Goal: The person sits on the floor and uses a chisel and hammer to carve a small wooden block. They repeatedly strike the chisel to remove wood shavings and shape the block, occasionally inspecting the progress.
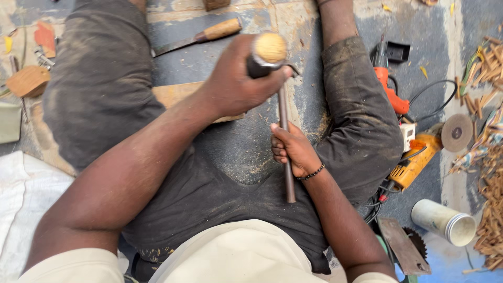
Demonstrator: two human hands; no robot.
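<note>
Rod: thin dark rod (286,152), running near upright in the head view from the left fist down past the right hand to a free end over the lap.
Rod against fingers: passes through the curled fingers (277,148) of the right hand, wrapped tight around its middle; both ends clear of that grip.
Right hand: right hand (293,150), closed on the rod, knuckles turned left, thumb tip up along the shaft, beaded bracelet at the wrist, forearm coming in from lower right.
Left hand: left hand (236,78), clenched around a tool with a dark collar and a round pale wooden handle (270,49), set at the rod's upper end; fingers folded fully round, back of the hand facing up.
Left arm: long bare forearm stretched diagonally from lower left, wrist bent slightly down.
Beneath the hands: flat wooden board (175,94) on the grey floor between the legs, partly hidden by the left wrist; sawdust scattered about.
Containers: white cylindrical can (443,221) lying on its side at lower right, metal rim facing right; any label too small to tell.
Power tools: orange drill (389,84) and yellow-orange grinder (416,162) with grey disc (456,132), just right of the right knee, cables tangled below.
Other items: chisel with wooden grip (201,37) above the left hand; saw blade (415,242) at bottom right; wood shavings (487,157) along the right edge; white sack (23,199) at lower left.
</note>
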